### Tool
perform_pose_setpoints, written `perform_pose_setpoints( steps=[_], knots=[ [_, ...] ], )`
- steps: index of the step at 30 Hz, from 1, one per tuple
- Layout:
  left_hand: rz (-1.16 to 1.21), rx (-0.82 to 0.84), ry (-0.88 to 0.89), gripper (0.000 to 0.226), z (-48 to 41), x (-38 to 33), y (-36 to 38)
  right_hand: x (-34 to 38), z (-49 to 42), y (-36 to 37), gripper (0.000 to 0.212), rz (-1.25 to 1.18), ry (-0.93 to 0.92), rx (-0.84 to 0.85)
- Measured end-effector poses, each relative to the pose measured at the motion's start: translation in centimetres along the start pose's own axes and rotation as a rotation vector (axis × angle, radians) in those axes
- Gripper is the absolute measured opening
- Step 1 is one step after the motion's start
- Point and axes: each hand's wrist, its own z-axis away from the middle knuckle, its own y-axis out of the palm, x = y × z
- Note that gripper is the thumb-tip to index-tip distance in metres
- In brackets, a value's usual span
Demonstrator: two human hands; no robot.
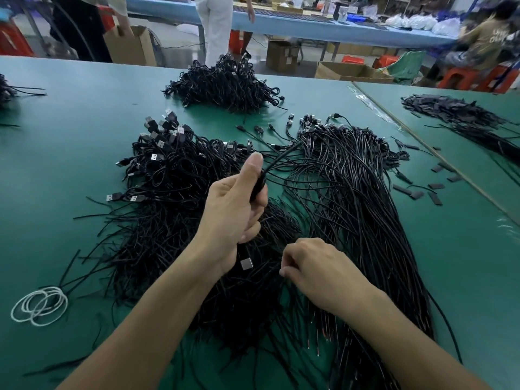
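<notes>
Left hand [233,212] grips a bunch of black cables [259,184] at frame centre; right hand [318,271] pinches strands in the cable pile [244,302] just below.

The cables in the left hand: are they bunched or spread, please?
Bunched: the left hand grips the cables as one bundle, fanning out past the thumb.

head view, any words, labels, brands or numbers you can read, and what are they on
None can be read for sure.
Pale lettering on the back of the seated person's brown shirt: blurred, unreadable.
White labels on the cardboard box on the floor: too small to read.
Black cables and the silver plug below the left hand: no print visible.
</notes>
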Motion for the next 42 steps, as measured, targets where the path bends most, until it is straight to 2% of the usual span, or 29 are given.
perform_pose_setpoints(
  steps=[2,5,7,12,15,17,19,26,29,32,34,38,42],
  knots=[
    [-0.018,-0.003,0.007,0.055,0.2,-0.2,0.1,-0.3,0.5,-1.2,0.015,0.010,0.031,-0.012],
    [-0.024,-0.018,-0.017,0.057,0.5,-0.3,0.4,-1.6,1.5,-4.3,0.011,-0.040,0.099,0.061],
    [-0.031,-0.011,-0.036,0.062,0.6,-0.3,0.7,-2.5,2.2,-6.6,0.014,-0.121,0.113,0.029],
    [-0.168,0.090,-0.063,0.070,0.9,0.1,1.1,-1.1,3.1,-8.8,0.011,-0.524,-0.019,-0.459],
    [-0.199,0.181,-0.021,0.046,1.2,0.1,1.7,0.8,3.0,-8.3,0.003,-0.607,-0.136,-0.565],
    [-0.116,0.229,0.030,0.029,1.2,-0.1,1.9,1.6,2.9,-7.9,0.007,-0.534,-0.191,-0.569],
    [-0.061,0.245,0.089,0.023,1.3,-0.2,2.0,2.1,2.8,-7.5,0.013,-0.430,-0.217,-0.573],
    [-0.061,-0.003,0.093,0.058,1.3,0.0,2.0,3.3,2.9,-6.3,0.008,-0.190,-0.250,-0.622],
    [-0.023,0.002,0.051,0.064,1.1,-0.1,2.0,3.7,3.0,-5.7,0.016,-0.015,-0.305,-0.667],
    [-0.075,0.033,0.044,0.069,0.9,0.2,1.8,3.8,3.1,-5.7,0.008,0.183,-0.377,-0.683],
    [-0.133,0.098,0.058,0.069,0.8,0.7,1.7,3.7,3.1,-6.0,0.010,0.311,-0.447,-0.691],
    [-0.208,0.251,-0.161,0.057,1.0,1.2,1.1,3.5,3.1,-7.2,0.005,0.394,-0.585,-0.593],
    [-0.153,0.376,-0.386,0.059,1.0,1.2,0.9,3.1,3.3,-7.7,0.007,0.143,-0.499,-0.454]
  ],
)
